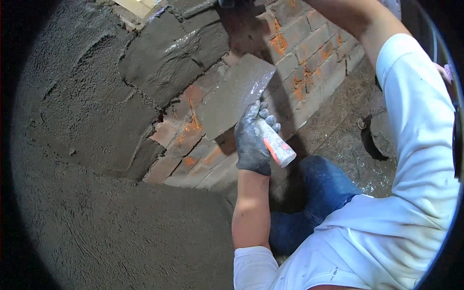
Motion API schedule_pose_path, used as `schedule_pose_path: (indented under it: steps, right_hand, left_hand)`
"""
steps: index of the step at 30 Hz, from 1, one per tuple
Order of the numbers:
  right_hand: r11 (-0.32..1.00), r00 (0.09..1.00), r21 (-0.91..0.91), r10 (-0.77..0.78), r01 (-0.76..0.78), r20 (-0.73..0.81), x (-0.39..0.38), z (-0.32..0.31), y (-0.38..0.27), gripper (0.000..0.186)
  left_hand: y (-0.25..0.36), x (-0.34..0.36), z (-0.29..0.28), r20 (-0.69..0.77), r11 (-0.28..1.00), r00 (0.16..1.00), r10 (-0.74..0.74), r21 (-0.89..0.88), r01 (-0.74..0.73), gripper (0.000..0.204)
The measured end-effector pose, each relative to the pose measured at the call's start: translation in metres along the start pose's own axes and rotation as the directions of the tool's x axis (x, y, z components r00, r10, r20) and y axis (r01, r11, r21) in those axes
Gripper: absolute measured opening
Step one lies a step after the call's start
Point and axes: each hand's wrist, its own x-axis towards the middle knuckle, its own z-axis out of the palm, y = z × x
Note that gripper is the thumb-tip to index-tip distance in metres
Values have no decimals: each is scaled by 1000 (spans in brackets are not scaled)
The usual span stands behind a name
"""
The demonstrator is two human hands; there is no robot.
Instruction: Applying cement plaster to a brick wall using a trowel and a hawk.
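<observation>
My left hand [253,137], in a dark, mortar-smeared glove, is closed around the white and orange handle [279,147] of a plastering trowel. Its flat rectangular blade [232,94] has a wet grey film and lies in front of the bare bricks; whether it touches them I cannot tell. My right forearm [355,17] reaches up and leaves the view at the top edge. A dark shape [236,4] at that edge may be part of my right hand's glove, but its fingers and anything in them cannot be made out.
Wet grey mortar [92,106] covers the wall on the left, with a thick ragged edge against the exposed brickwork [309,46]. Orange patches mark some bricks. A dirty floor [355,140] lies at the right beside my jeans-clad knee [326,181]. A pale board corner [137,6] shows at the top.
</observation>
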Motion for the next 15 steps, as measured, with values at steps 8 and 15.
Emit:
schedule_pose_path:
  steps: [8,15]
  right_hand:
    - [916,893,-366,-296,164,-341,-55,-38,76,10]
    - [364,573,-878,-666,-310,-478,-108,13,20,27]
  left_hand:
    - [7,-1,6,-55,1000,998,25,18,-24,11]
    - [17,10,8,35,996,997,-71,-53,73,13]
